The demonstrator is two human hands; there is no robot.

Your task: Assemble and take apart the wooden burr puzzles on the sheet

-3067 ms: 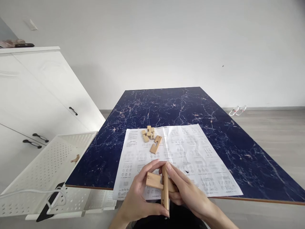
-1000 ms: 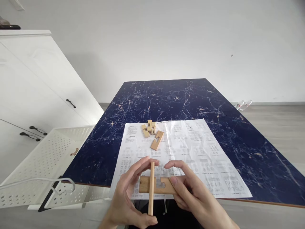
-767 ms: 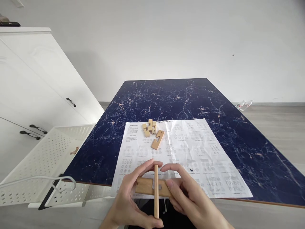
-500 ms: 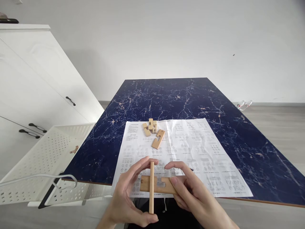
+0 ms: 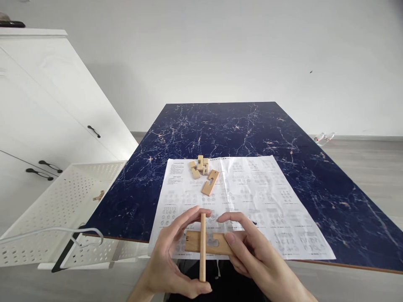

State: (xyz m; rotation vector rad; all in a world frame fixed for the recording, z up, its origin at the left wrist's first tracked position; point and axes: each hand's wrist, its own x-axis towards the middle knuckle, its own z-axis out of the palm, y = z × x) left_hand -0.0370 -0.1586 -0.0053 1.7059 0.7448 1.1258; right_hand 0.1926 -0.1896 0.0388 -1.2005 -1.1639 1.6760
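My left hand (image 5: 171,268) pinches the thin wooden stick (image 5: 202,247) upright, thumb under its lower end and fingertip on top, while my right hand (image 5: 255,262) grips the flat notched piece (image 5: 208,243) level by its right end — both sets of fingers closed on wood, held just off the near edge of the surface (image 5: 220,130), above my lap. The stick crosses in front of the flat piece just left of its notch; a moment ago it sat right in that notch, so it has slid back out to the left and the two are not locked together now. Beyond my fingers the instruction sheet (image 5: 252,201) lies flat, its near edge hanging slightly over the surface's rim. Farther up the sheet rest a loose slotted piece (image 5: 210,182) and a small cluster of blocks (image 5: 199,166), well apart from my hands. To the left stands a white perforated rack (image 5: 63,205) below the surface's edge; the room on the right is open.
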